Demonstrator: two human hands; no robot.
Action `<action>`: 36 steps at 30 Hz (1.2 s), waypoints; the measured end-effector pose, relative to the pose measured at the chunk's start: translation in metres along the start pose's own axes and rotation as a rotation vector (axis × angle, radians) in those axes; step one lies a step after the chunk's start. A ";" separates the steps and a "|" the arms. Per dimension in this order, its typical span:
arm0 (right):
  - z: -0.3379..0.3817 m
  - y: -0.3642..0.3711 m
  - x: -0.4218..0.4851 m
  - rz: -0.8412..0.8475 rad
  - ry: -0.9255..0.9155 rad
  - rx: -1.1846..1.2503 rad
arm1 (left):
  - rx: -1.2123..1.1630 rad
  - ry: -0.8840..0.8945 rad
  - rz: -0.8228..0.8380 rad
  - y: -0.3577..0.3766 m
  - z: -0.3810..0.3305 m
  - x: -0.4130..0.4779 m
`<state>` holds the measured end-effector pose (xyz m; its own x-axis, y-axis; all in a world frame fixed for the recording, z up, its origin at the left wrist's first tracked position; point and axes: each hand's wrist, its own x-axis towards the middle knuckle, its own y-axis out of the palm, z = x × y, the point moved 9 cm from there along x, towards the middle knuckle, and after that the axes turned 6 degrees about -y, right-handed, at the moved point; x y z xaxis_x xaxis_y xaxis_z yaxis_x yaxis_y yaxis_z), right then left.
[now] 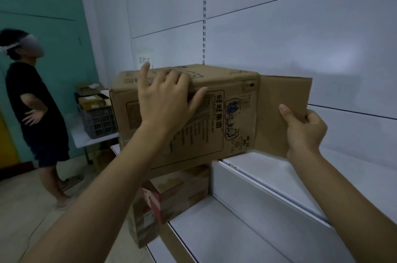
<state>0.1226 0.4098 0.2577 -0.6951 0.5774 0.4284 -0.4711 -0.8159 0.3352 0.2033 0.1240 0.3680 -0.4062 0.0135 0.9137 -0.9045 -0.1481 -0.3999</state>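
The large brown printed cardboard box (214,116) takes up the left end of the upper white metal shelf (354,168). Whether a gap remains between it and the white panelled back wall (300,37) cannot be told. Its open cardboard side flap (277,103) juts out to the right, pinched by the right hand (305,131), and bars the way along the box's right side. Right of the flap the shelf surface is free for a hand to pass. The space is also open above the box, where the left hand (165,99) lies spread over the top front edge. On the lower white shelf (214,230), a smaller brown cardboard box with red print (171,198) blocks the left end, with free room to its right. Left of the shelving stand a dark grey plastic crate (98,120) and a person in black (36,101).
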 end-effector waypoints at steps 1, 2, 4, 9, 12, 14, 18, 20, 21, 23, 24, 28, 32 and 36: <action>-0.001 -0.008 -0.001 -0.038 0.018 0.019 | 0.032 0.032 -0.008 -0.001 -0.007 0.007; -0.003 -0.014 0.000 -0.066 0.034 0.011 | 0.048 0.063 -0.027 -0.003 -0.013 0.014; -0.003 -0.020 0.002 -0.068 0.038 -0.090 | 0.041 0.121 -0.043 -0.007 -0.026 0.020; 0.029 -0.012 -0.038 -0.179 -0.430 -0.397 | -0.003 0.138 -0.046 -0.009 -0.028 0.010; 0.020 0.044 -0.085 0.104 -0.491 -0.239 | 0.008 0.129 -0.057 -0.007 -0.026 0.010; 0.012 0.070 -0.110 0.174 -0.474 -0.184 | 0.019 0.116 -0.060 -0.006 -0.026 0.009; 0.009 0.091 -0.132 0.114 -0.501 -0.166 | 0.057 0.102 -0.080 -0.006 -0.025 0.006; 0.011 0.104 -0.140 0.112 -0.510 -0.229 | 0.072 0.128 -0.066 -0.004 -0.027 0.006; 0.011 0.109 -0.143 0.100 -0.510 -0.246 | 0.082 0.137 -0.063 -0.003 -0.028 0.007; 0.008 0.114 -0.147 0.048 -0.522 -0.255 | 0.103 0.152 -0.066 -0.002 -0.029 0.008; 0.006 0.115 -0.148 0.019 -0.540 -0.243 | 0.109 0.162 -0.068 -0.001 -0.030 0.008; -0.004 0.109 -0.154 -0.091 -0.613 -0.188 | 0.118 0.203 -0.065 0.001 -0.033 0.005; -0.023 0.094 -0.158 -0.185 -0.421 -0.123 | 0.079 0.226 -0.073 -0.001 -0.032 0.003; -0.035 0.078 -0.155 -0.200 -0.250 0.046 | 0.037 0.207 -0.036 0.003 -0.031 0.004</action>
<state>0.1747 0.2557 0.1875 -0.4334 0.7204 0.5415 -0.5561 -0.6866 0.4683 0.1953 0.1539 0.3679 -0.3948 0.2222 0.8915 -0.9152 -0.1802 -0.3604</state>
